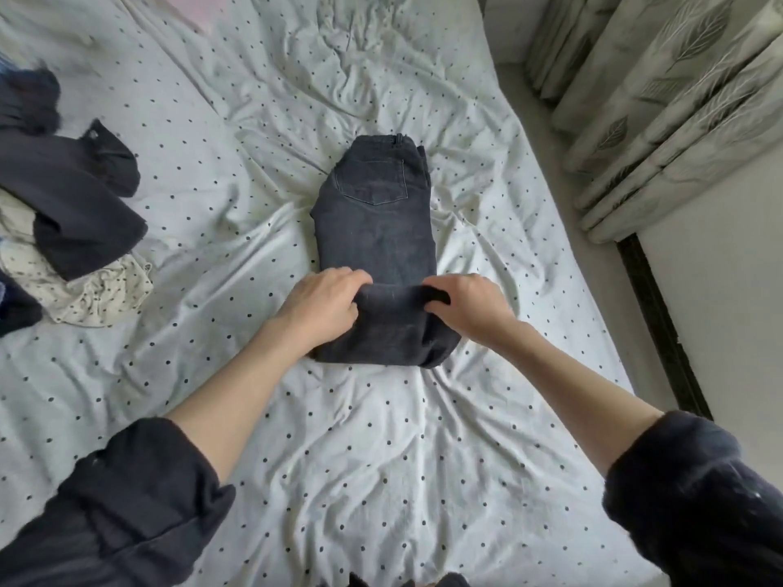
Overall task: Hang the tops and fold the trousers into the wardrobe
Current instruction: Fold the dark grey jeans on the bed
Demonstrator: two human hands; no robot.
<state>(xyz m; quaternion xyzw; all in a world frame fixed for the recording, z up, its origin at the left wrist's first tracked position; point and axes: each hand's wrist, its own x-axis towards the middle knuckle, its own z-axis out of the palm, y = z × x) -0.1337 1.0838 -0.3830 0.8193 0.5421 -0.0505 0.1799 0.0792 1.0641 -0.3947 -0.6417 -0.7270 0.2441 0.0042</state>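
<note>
Far out to the left of the left hand, a loose heap of clothes: dark garments over a pale spotted one, unfolded, at the bed's edge of view. Nothing hung yet from what shows; no wardrobe in view.

Left hand on the near end of the dark jeans, fingers curled over the raised fold and thumb tucked beneath, gripping the cloth. Between the two hands, a thick doubled band of denim, lifted slightly off the dotted sheet. Beyond the hands, the rest of the jeans flat on the bed, back pocket up, waistband farthest away.

Right hand likewise gripping the fold, fingers wrapped over its right end, thumb under.

To the right of the right hand, the bed's edge, then a strip of floor and leaf-patterned curtains.

Likely step: turning the leg end up toward the waistband. Risks from here: uneven pull from one side, skewing the fold; stiff denim springing open once released; rumpled sheet dragged along underneath, leaving the bundle lopsided; bundle slumping apart when carried off.
</note>
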